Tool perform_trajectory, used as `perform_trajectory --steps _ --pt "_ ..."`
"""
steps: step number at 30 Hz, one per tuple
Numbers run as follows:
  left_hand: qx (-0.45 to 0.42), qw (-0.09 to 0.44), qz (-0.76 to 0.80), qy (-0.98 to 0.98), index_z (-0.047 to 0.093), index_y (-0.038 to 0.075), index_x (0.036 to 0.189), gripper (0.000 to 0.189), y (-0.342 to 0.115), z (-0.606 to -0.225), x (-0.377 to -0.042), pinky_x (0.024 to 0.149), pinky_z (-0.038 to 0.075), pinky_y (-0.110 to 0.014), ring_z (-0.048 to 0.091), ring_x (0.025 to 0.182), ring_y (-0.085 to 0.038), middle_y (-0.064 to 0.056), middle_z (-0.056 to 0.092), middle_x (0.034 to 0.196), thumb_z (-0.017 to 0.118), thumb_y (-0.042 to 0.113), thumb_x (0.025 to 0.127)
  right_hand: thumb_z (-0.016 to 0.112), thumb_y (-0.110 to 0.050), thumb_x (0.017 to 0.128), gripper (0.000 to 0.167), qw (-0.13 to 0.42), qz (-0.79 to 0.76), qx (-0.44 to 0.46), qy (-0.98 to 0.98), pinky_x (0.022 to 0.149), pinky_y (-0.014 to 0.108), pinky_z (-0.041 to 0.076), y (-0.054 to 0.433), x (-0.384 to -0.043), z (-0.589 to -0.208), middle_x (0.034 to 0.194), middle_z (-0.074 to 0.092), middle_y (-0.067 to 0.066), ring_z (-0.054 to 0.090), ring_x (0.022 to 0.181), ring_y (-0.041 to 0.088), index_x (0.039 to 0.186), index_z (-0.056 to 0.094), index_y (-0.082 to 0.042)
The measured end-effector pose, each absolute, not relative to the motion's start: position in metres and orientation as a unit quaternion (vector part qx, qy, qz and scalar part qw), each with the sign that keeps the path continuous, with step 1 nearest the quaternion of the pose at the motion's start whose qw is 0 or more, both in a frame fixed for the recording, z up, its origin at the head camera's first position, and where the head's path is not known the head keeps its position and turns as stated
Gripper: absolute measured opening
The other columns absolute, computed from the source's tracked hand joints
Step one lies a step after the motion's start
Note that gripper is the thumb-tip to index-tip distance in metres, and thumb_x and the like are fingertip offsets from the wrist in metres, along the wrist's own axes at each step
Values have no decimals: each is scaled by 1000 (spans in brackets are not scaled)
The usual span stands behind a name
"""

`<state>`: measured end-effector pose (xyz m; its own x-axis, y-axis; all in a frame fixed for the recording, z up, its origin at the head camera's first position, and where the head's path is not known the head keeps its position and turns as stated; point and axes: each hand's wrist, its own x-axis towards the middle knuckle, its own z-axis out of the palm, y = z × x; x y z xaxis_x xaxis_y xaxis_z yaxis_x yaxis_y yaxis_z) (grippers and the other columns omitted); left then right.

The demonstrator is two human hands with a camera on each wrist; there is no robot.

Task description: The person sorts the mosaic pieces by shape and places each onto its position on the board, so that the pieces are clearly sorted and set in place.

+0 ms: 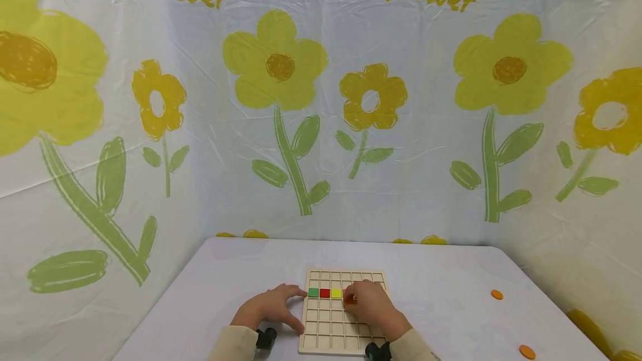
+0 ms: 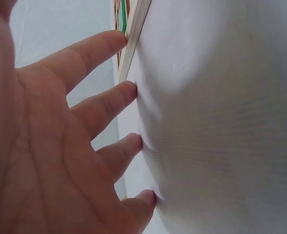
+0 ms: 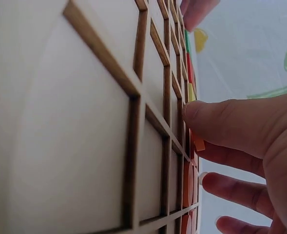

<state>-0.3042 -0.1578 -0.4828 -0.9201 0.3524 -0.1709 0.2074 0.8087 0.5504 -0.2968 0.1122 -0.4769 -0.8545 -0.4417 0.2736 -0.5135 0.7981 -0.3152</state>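
A wooden grid board (image 1: 318, 341) lies on the table. From its left edge, a row holds a green tile (image 1: 313, 292), a red tile (image 1: 325, 293) and a yellow tile (image 1: 336, 293). Just right of the yellow one, my right hand (image 1: 373, 305) pinches a small orange piece (image 3: 199, 143) between thumb and finger; fingers partly hide it. My left hand (image 1: 273, 305) has its fingers spread, index finger and thumb at the board's left edge. In the left wrist view its other fingertips (image 2: 131, 88) rest on the white tabletop.
Two orange discs lie on the right side of the table (image 1: 441, 277), one farther back (image 1: 496, 294) and one near the front (image 1: 527, 351). A flower-printed curtain (image 1: 421, 155) hangs behind the table and along both sides.
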Motion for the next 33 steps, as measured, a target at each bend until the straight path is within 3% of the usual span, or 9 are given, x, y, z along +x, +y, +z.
perform_trajectory --steps 12,19,33 --pt "155 122 279 940 58 24 133 80 -157 -486 -302 112 16 -70 26 144 -45 -8 47 147 89 40 61 78 -24 80 5 96 167 257 -947 78 53 49 114 -302 -483 78 67 -12 59 77 13 79 74 -23" --pt "157 123 268 943 57 24 135 81 -157 -487 -302 112 16 -70 25 144 -44 -8 46 148 88 43 62 77 -25 81 4 117 150 272 -943 66 35 48 115 -299 -481 78 66 -12 58 73 10 78 76 -22" --pt "165 122 262 943 56 25 136 82 -159 -490 -307 112 16 -70 24 145 -43 -8 44 150 87 46 63 76 -21 81 7 96 169 264 -945 65 30 50 121 -297 -479 80 66 -10 58 74 8 86 76 -16"
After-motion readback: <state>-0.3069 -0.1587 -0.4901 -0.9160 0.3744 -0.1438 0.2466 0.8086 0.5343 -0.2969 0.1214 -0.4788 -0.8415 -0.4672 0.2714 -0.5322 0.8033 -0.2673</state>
